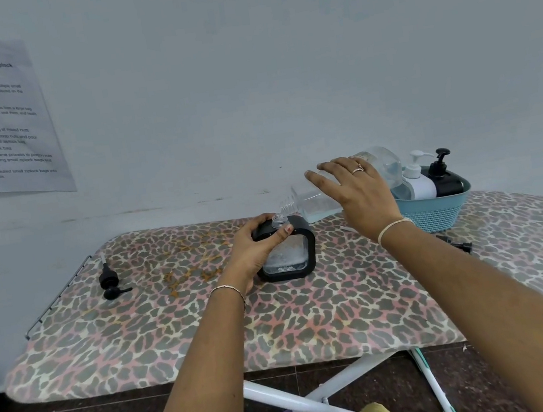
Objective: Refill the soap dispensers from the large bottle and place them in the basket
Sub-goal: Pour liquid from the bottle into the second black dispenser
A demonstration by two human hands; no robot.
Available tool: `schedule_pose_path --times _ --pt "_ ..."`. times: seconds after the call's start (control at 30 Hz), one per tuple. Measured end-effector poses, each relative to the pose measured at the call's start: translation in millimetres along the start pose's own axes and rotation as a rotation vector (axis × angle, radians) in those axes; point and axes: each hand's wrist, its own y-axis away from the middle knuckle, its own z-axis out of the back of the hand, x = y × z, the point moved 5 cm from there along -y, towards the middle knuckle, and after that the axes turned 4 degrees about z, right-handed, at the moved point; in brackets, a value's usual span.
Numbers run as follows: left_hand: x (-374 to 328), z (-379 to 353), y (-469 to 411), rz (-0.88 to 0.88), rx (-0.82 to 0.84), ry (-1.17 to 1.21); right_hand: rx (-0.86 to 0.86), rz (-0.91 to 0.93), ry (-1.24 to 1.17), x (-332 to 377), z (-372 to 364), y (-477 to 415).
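Head view: large bottle (314, 202) tipped, long axis slanting down-left, mouth at open neck of dispenser (298, 247), frame centre; right hand (358, 191) wraps bottle; left hand (254, 246) fingers curl round dispenser top.

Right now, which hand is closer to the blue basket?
The right. The right hand grips the tilted large bottle just left of the basket; the left hand holds the black soap dispenser farther to the left.
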Motion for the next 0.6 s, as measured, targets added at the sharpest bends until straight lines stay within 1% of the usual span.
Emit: schedule_pose_path --times 0.6 --pt "1.1 -0.2 -1.2 0.002 -0.001 0.012 0.017 0.053 0.034 -1.2 0.7 -4.6"
